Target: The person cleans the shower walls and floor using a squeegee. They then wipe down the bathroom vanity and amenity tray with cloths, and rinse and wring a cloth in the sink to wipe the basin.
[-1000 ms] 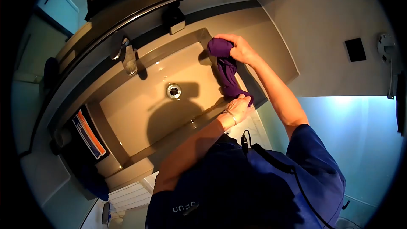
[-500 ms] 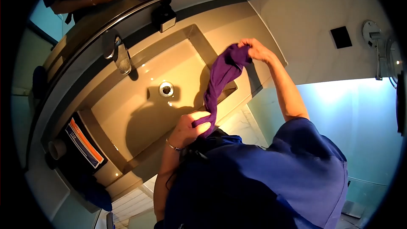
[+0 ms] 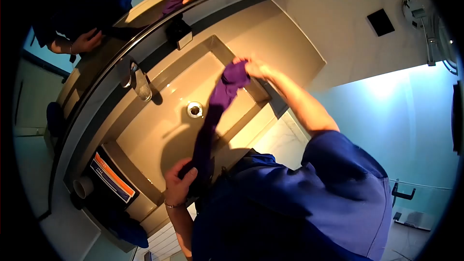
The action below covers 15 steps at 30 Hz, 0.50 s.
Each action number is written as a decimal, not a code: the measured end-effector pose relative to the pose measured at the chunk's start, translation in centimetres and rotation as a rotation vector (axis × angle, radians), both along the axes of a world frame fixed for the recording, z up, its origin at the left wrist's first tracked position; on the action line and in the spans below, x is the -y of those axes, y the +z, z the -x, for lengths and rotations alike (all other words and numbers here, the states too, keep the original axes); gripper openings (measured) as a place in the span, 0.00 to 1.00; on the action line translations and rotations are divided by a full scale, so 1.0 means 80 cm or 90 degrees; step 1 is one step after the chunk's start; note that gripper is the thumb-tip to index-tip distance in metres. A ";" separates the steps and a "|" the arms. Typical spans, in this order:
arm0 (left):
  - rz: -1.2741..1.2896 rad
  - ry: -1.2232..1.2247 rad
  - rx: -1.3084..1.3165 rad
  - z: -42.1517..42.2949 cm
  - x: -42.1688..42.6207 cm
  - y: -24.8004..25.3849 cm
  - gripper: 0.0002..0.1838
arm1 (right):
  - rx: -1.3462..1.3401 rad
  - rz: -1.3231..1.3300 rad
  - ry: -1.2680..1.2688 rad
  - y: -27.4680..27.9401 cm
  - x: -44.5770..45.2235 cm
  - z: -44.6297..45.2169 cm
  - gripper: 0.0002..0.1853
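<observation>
A long purple cloth is stretched slantwise over the sink basin. Its upper end is bunched in my right hand, whose fingers are closed on it near the basin's right corner. Toward my body the lower part of the cloth falls into shadow. There my left hand, with a bracelet at the wrist, is at the dark end of the cloth; the thumb shows and the fingers are curled round it. Below the cloth's middle lies the round drain.
A metal faucet stands behind the basin, with a black box farther along. At the left are a cup and a black packet with orange and white stripes. The mirror runs along the back.
The cloth has shifted left and now hangs more stretched across the basin. My left hand has moved left and down. My right hand has gone left from its place half a second ago.
</observation>
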<state>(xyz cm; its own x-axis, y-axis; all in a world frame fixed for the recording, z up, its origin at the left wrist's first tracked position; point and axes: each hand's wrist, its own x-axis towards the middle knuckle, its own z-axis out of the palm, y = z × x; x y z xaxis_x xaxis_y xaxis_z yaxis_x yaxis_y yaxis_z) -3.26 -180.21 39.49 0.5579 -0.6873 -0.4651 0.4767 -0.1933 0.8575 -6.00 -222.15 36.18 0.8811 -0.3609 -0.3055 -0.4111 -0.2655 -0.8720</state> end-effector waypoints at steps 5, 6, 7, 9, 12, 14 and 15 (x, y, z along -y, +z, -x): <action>0.020 0.038 -0.026 -0.011 0.068 0.015 0.19 | 0.118 0.571 0.244 0.002 0.037 -0.114 0.14; 0.026 0.037 -0.034 -0.013 0.085 0.012 0.19 | 0.096 0.660 0.306 -0.011 0.037 -0.135 0.12; 0.032 0.037 -0.044 -0.015 0.100 0.006 0.19 | 0.072 0.750 0.370 -0.025 0.037 -0.151 0.11; 0.020 -0.005 0.038 -0.021 0.127 -0.018 0.18 | -0.090 0.915 0.474 -0.046 0.022 -0.159 0.10; 0.014 -0.037 0.061 -0.020 0.135 -0.030 0.17 | -0.218 0.992 0.519 -0.058 0.003 -0.140 0.11; -0.036 -0.058 -0.021 -0.019 0.128 -0.023 0.16 | -0.285 1.014 0.529 -0.064 -0.013 -0.119 0.13; -0.023 -0.081 0.015 -0.017 0.117 -0.025 0.16 | -0.294 0.980 0.553 -0.060 -0.016 -0.103 0.13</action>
<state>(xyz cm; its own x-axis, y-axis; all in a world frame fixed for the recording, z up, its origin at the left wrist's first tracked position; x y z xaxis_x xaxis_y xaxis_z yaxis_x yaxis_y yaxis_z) -1.88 -189.58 37.46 0.4776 -0.7363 -0.4792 0.4262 -0.2828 0.8593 2.21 -220.84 31.34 0.9021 -0.0623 -0.4270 0.1561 -0.8754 0.4574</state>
